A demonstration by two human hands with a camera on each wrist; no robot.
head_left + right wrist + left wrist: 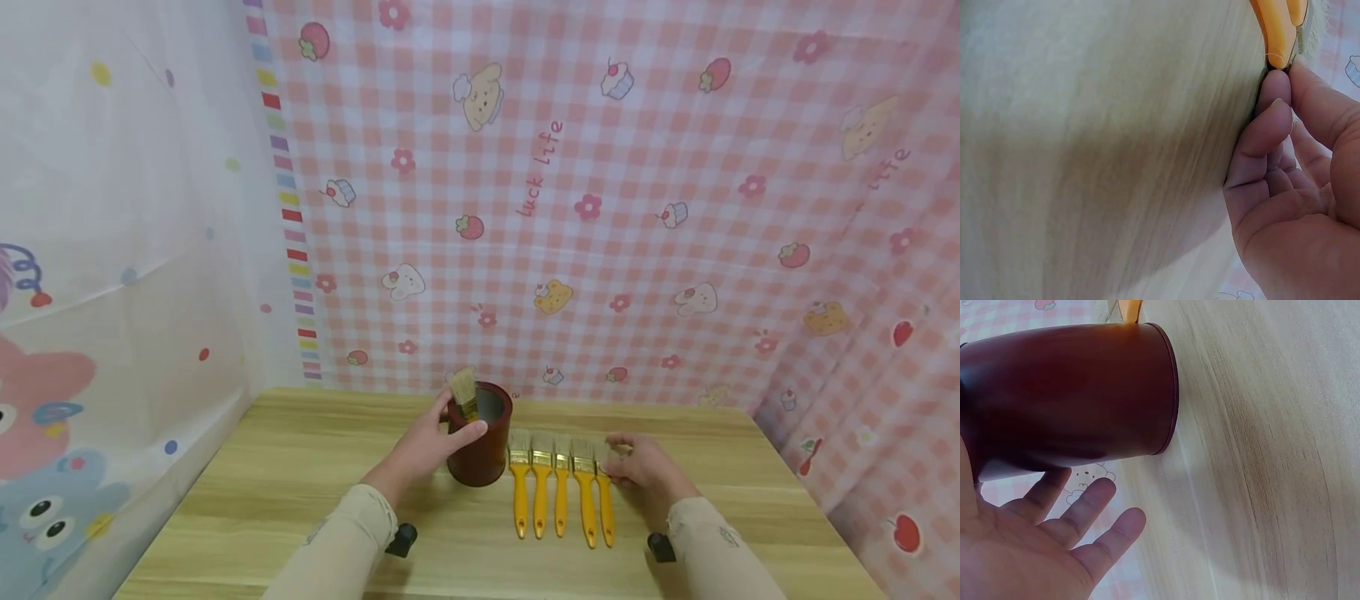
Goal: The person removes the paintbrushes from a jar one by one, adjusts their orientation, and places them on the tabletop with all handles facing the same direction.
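Note:
A dark red cylindrical cup (477, 460) stands upright on the table, with one paintbrush (465, 392) in it, bristles up. My left hand (427, 442) holds the cup near its rim, the thumb across the front; in the left wrist view the other fingers (1088, 509) spread beside the cup wall (1072, 394). To the right of the cup, several yellow-handled paintbrushes (541, 492) lie side by side, bristles away from me. My right hand (641, 462) pinches the rightmost paintbrush (606, 508) near its metal band; in the right wrist view thumb and fingertips meet at its yellow handle (1279, 37).
The wooden table (315, 500) reaches back to a pink checked curtain (600, 250). A white printed curtain (150, 208) hangs at the left. A black wrist device (402, 540) shows under the left sleeve, another (661, 547) beside the right sleeve.

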